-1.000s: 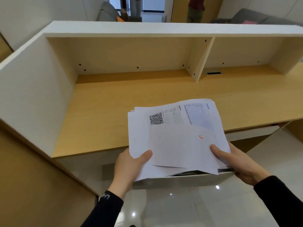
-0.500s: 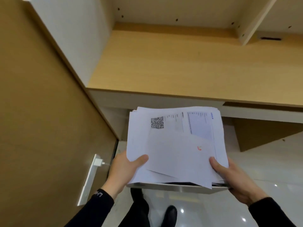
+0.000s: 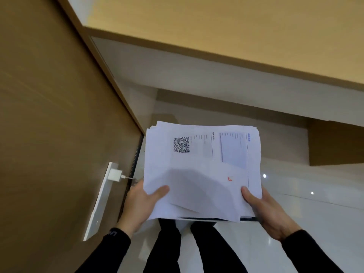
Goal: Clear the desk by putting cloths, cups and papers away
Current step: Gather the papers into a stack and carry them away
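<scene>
Wood panelling (image 3: pixel 49 115) fills the left side of the view, and low on it sits a white wall plate (image 3: pixel 100 201) with a white charger plug (image 3: pixel 114 174) pushed into its upper end, a thin cable running from the plug toward the papers. Just right of that, the left hand (image 3: pixel 140 205) grips the lower left corner of a stack of papers (image 3: pixel 201 170), thumb lying on top of the sheets and the other fingers hidden beneath, the wrist ending in a black sleeve (image 3: pixel 116 243). The stack is held roughly level in the air in front of the body, below the table edge and above the glossy pale floor (image 3: pixel 325 203), with its sheets slightly fanned and uneven at the edges. The top full sheet shows a QR code (image 3: pixel 181 144) near its upper left and a blue shaded printed block to the right; a smaller blank sheet lies skewed over the lower half, bearing a small red mark (image 3: pixel 229 179). Under the stack, two legs in black trousers (image 3: pixel 167 249) reach down to the floor. On the right, the right hand (image 3: pixel 264 209) clamps the lower right corner in the same way, thumb on top and fingers underneath. Above everything, the light wooden table (image 3: pixel 236 26) runs diagonally across the upper right, with a brown cabinet (image 3: pixel 336 142) beneath it at the right edge.
</scene>
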Tool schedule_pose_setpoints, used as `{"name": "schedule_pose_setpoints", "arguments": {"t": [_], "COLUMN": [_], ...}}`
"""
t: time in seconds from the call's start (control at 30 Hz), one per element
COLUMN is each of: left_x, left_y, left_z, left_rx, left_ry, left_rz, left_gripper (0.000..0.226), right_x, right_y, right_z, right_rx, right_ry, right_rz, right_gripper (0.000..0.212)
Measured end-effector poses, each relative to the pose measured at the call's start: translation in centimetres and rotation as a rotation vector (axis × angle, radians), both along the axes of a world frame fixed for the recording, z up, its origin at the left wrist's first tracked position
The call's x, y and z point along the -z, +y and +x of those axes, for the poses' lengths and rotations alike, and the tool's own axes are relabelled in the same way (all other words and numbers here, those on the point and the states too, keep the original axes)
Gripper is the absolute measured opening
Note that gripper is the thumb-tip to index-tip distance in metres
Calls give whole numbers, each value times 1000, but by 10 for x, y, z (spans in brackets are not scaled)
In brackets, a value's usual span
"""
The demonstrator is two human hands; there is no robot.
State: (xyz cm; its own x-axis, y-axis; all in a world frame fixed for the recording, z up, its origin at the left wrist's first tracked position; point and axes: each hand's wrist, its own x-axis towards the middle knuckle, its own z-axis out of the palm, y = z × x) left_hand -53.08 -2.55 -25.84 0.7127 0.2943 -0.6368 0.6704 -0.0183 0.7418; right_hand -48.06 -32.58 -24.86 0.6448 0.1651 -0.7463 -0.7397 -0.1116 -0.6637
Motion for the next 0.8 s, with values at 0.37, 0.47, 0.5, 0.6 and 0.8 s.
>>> {"name": "schedule_pose_setpoints", "arguments": {"t": [0.37, 0.47, 0.5, 0.6, 0.8], "left_x": [256, 327, 350, 412, 486], "left_y": [13, 16, 17, 24, 36], "left_z": [69, 82, 87, 104, 115], "left_rx": [-10, -22, -29, -27, -70], "left_ry": [-34, -48, -47, -76, -78], "left_rz": [-50, -49, -57, -75, -67], "left_gripper": [23, 27, 28, 29, 27], "right_x": [250, 326, 349, 409, 471], "right_y": [18, 21, 22, 25, 36], "right_z": [62, 79, 83, 98, 100], "right_rx": [36, 42, 44, 62, 77], "right_ry": [2, -11, -14, -32, -71], "right_rz": [71, 79, 83, 114, 105], "right_gripper": [58, 64, 80, 66, 42]}}
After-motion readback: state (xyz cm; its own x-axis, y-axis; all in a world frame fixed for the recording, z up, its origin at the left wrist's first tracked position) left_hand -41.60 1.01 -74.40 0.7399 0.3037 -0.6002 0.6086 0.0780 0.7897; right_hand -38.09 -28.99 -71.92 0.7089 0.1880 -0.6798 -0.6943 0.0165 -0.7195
